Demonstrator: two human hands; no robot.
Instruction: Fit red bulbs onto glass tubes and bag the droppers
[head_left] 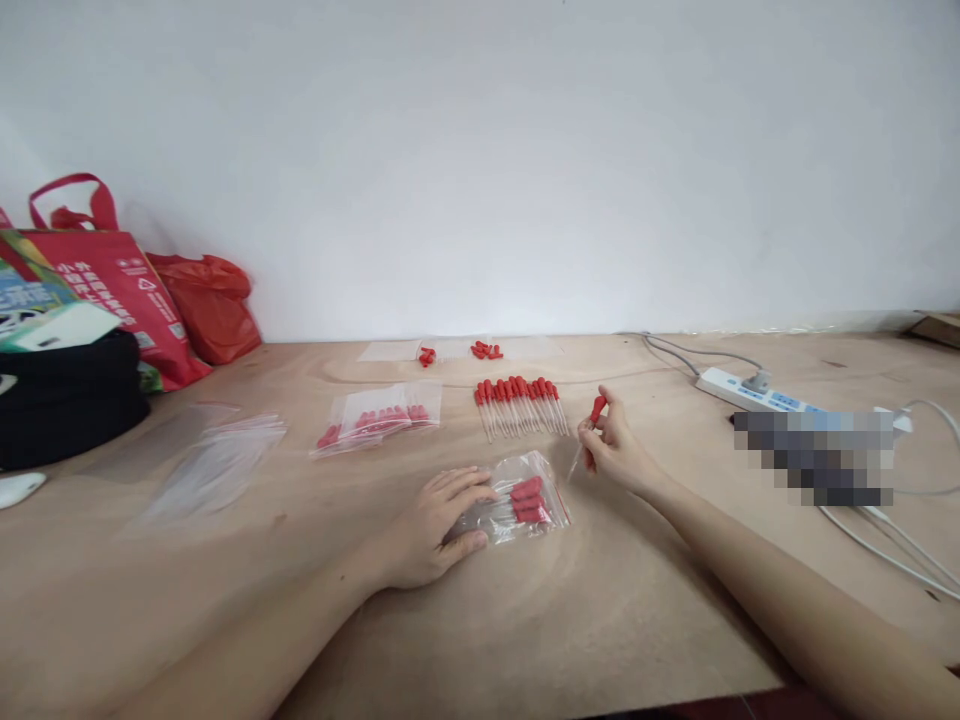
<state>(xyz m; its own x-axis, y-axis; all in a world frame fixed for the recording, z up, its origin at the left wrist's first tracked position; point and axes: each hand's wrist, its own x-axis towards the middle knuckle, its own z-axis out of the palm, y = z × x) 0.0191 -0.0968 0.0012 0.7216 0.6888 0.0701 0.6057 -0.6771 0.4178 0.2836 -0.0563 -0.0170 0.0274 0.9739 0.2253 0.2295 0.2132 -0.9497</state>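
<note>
My left hand (442, 525) lies with spread fingers on the left part of a clear zip bag (553, 500), which holds several red-topped droppers (527, 488). Just beyond the bag's right edge, my right hand (611, 445) pinches a single dropper (598, 408), red bulb up and clear tube pointing down to the left. A row of several droppers (521, 405) lies side by side behind the bag, bulbs toward the wall. Filled zip bags (382, 415) overlap to the left of that row.
Flat plastic bags (217, 470) lie on the left, near a black item (71, 400) and a red shopping bag (124, 290). Small red bulbs (487, 350) sit near the wall. A white power strip (765, 393), cables and a blurred-out object (814, 460) are on the right.
</note>
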